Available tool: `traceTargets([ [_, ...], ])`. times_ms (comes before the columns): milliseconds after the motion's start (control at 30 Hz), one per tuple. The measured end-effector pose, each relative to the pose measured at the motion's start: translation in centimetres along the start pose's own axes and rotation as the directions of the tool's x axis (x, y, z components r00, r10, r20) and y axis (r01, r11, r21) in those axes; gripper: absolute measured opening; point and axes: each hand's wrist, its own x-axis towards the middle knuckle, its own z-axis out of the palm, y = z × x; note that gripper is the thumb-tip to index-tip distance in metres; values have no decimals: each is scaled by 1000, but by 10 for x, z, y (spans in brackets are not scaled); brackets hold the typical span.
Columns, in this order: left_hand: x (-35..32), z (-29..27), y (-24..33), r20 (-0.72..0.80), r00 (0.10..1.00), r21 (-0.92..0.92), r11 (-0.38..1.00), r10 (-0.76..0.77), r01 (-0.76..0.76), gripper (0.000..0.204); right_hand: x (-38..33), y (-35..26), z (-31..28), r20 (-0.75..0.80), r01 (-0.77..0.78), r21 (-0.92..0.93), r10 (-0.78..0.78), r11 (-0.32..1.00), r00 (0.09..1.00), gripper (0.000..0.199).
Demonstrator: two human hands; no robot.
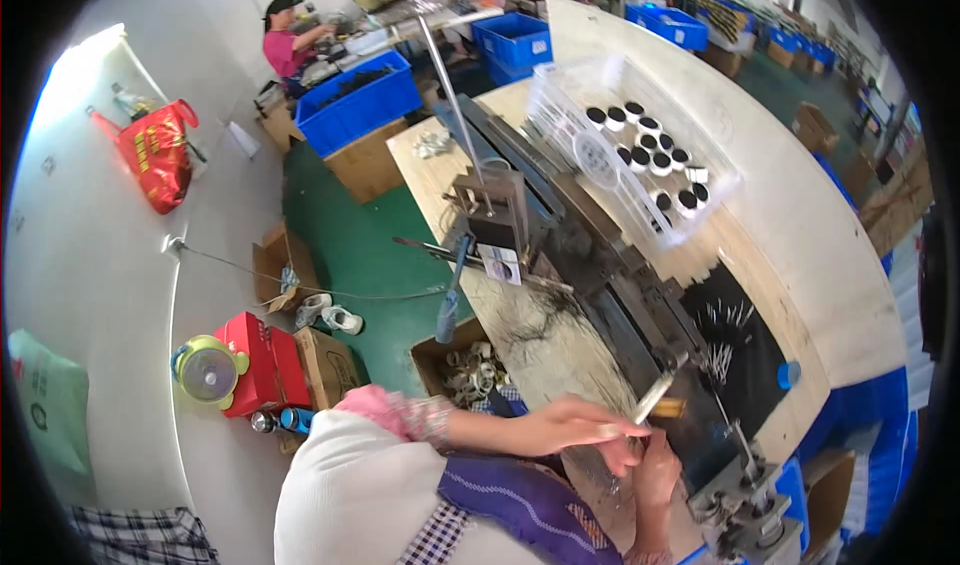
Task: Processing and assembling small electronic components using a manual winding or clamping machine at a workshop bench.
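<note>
My left hand [590,427] reaches in from the left, its fingers pointing at the fingertips of my right hand [656,473]. Both hands are closed and meet over the near edge of the bench; what they pinch is too small or hidden to name. Right above the fingertips is a pale, shiny flat strip [655,397], with a brass-coloured block [670,407] beside it. Whether the strip is held or fixed to the machine I cannot tell. A long dark metal bench machine [600,290] runs away from my hands. Thin pale pins [720,363] lie scattered on a black mat [745,390].
A clear plastic crate [715,190] holds several white round pieces with black tops. A blue cap [789,374] sits by the mat. Near me on the right is a metal clamp mechanism [750,510]. A blue-wrapped lever [450,305] sticks out leftward. Farther off, a person [288,43] works beside blue bins.
</note>
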Motion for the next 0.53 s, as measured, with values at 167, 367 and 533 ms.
traceTargets([
  [167, -68, -76, -3, -452, 556, 704, -104, 698, 703, 81, 0, -14, -4, -170, 109, -39, -115, 993, 979, 19],
  [367, -177, -181, 21, -866, 100, 222, 197, 490, 955, 89, 7, -13, -7, -28, 19, -74, -21, 997, 999, 23],
  [533, -150, -155, -12, -902, 103, 253, 320, 419, 913, 94, -16, -12, -21, -156, -77, 111, 94, 991, 983, 45],
])
